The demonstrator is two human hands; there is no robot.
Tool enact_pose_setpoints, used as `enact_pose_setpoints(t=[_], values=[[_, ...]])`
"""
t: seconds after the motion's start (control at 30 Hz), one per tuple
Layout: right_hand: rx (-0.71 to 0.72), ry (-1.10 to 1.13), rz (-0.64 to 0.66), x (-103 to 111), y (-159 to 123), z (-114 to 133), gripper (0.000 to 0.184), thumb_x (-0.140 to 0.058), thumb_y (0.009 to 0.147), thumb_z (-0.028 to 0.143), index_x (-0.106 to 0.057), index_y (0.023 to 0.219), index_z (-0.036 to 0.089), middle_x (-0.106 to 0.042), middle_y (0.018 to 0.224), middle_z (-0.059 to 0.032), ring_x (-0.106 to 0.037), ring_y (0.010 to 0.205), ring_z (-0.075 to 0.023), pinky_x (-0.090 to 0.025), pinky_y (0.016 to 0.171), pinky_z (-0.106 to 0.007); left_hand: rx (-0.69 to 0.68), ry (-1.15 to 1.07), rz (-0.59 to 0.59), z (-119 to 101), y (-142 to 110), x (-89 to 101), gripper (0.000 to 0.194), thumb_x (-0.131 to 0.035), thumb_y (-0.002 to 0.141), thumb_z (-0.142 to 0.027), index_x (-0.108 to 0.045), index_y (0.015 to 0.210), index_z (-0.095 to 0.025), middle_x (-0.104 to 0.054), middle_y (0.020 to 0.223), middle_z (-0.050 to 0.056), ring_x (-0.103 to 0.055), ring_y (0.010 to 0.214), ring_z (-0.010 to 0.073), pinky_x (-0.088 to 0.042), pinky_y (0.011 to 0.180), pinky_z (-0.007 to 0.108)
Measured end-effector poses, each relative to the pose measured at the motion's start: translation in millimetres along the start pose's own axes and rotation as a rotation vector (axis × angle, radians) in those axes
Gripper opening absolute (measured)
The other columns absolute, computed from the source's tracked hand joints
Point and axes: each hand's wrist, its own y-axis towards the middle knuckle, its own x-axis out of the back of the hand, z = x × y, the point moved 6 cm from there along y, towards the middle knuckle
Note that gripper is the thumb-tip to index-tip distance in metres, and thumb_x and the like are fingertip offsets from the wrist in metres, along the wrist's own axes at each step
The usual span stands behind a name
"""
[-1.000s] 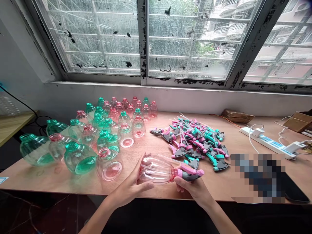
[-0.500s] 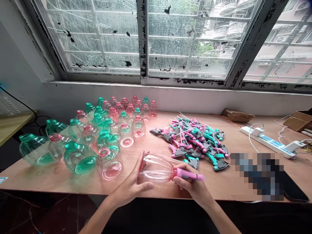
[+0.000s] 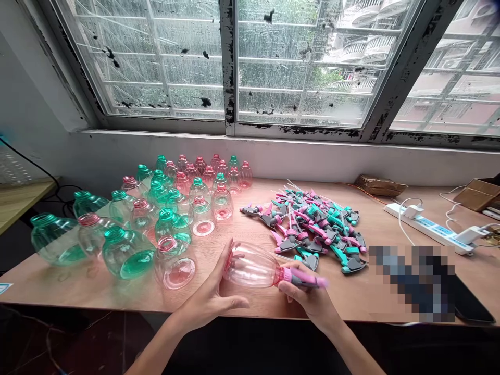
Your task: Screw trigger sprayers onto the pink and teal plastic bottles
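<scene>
Compared with half a second ago, holding the pink bottle (image 3: 253, 265) slightly higher at its base end, over the front part of the table (image 3: 269, 307). Showing more grey along the fitted spray head (image 3: 305, 277), after an almost wholly pink side, and blurred at the tip. Spreading the thumb of the left hand (image 3: 213, 297) a little farther down and away from the bottle than before. Cupping the base only loosely there, palm turned inward, with fingers raised behind it. Grasping the spray head firmly at its collar with the right hand (image 3: 312, 302), with thumb on the near side and fingers around the far side. Reaching in from the lower edge with both forearms, angled toward each other. Keeping the bottle on its side, neck to the right, between both hands. Flanked on the left by upright pink and green bottles (image 3: 130, 252), clustered back toward the wall (image 3: 312, 159). Backed on the right by a pile (image 3: 316, 229) of pink, teal and grey spray heads, then by a power strip (image 3: 429, 229). Bounded farthest off by a barred window (image 3: 187, 67).
</scene>
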Motion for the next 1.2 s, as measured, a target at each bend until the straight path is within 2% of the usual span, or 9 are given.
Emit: enact_pose_setpoints(t=[0.1,0.17,0.3,0.43,0.6,0.7,0.9,1.07,1.2], values=[[0.056,-0.075,0.030,-1,0,8,0.029,-0.085,0.084,0.037,-0.071,0.106,0.025,-0.070,0.093,-0.0012,-0.062,0.077,-0.0191,-0.051,0.069,-0.030,0.046,-0.038,0.009,3,0,1.1,0.102,-0.076,0.088,-0.053,-0.012,0.165,-0.034,-0.010,0.176,0.006,-0.013,0.160,0.0378,-0.014,0.130,0.055],[0.077,-0.101,0.058,-2,-1,11,0.027,-0.084,0.084,0.036,-0.071,0.106,0.025,-0.070,0.093,-0.0017,-0.064,0.083,-0.0213,-0.051,0.074,-0.031,0.054,-0.072,-0.006,3,2,1.9,0.094,-0.070,0.091,-0.056,-0.018,0.165,-0.031,-0.023,0.173,0.008,-0.017,0.159,0.0381,-0.014,0.130,0.055],[-0.010,-0.015,0.078,-4,-2,3,0.030,-0.086,0.082,0.037,-0.070,0.102,0.022,-0.072,0.083,-0.0023,-0.063,0.069,-0.0182,-0.049,0.059,-0.027,0.062,-0.159,-0.008,0,5,-0.8,0.098,-0.077,0.087,-0.054,-0.022,0.164,-0.032,-0.047,0.161,0.010,-0.041,0.147,0.0407,-0.028,0.125,0.057],[-0.061,0.090,0.087,-5,-3,-1,0.040,-0.088,0.079,0.039,-0.065,0.107,0.023,-0.074,0.080,-0.0028,-0.064,0.063,-0.0175,-0.049,0.054,-0.026,0.030,-0.144,-0.021,-1,2,0.6,0.099,-0.084,0.084,-0.045,-0.025,0.163,-0.035,-0.035,0.168,0.007,-0.034,0.151,0.0393,-0.026,0.127,0.053],[0.017,-0.004,0.071,-4,-2,6,0.033,-0.089,0.079,0.038,-0.069,0.101,0.023,-0.066,0.085,0.0001,-0.059,0.069,-0.0168,-0.050,0.062,-0.028,-0.040,-0.066,0.041,-3,-4,0.3,0.104,-0.081,0.088,-0.041,-0.010,0.164,-0.042,-0.015,0.175,0.005,-0.032,0.153,0.0366,-0.025,0.127,0.056],[0.066,-0.075,0.058,-4,-2,10,0.031,-0.089,0.079,0.037,-0.070,0.100,0.024,-0.064,0.088,0.0003,-0.059,0.075,-0.0184,-0.049,0.067,-0.028,-0.054,-0.065,0.013,-4,-2,2.8,0.108,-0.084,0.082,-0.049,-0.014,0.164,-0.039,-0.021,0.174,0.006,-0.025,0.156,0.0386,-0.024,0.127,0.056],[0.064,-0.137,0.099,-6,-5,10,0.030,-0.087,0.080,0.036,-0.069,0.101,0.023,-0.068,0.088,-0.0019,-0.064,0.079,-0.0219,-0.053,0.071,-0.032,0.012,-0.135,-0.078,1,0,7.9,0.087,-0.080,0.084,-0.054,-0.038,0.158,-0.034,-0.042,0.163,0.009,-0.034,0.151,0.0398,-0.029,0.124,0.055],[-0.065,-0.013,0.111,-6,-10,5,0.033,-0.088,0.078,0.040,-0.068,0.095,0.021,-0.071,0.081,-0.0012,-0.067,0.070,-0.0198,-0.057,0.062,-0.030,-0.090,-0.125,-0.035,-5,-7,-3.7,0.093,-0.080,0.086,-0.049,-0.027,0.162,-0.038,-0.040,0.162,0.012,-0.047,0.141,0.0381,-0.045,0.114,0.051],[-0.174,0.111,0.121,-10,-17,3,0.040,-0.093,0.070,0.043,-0.067,0.090,0.020,-0.073,0.071,-0.0002,-0.071,0.062,-0.0200,-0.059,0.058,-0.029,-0.244,-0.008,-0.027,-15,-13,-11.2,0.095,-0.080,0.087,-0.048,-0.021,0.162,-0.043,-0.036,0.163,0.009,-0.038,0.148,0.0385,-0.029,0.124,0.056]])
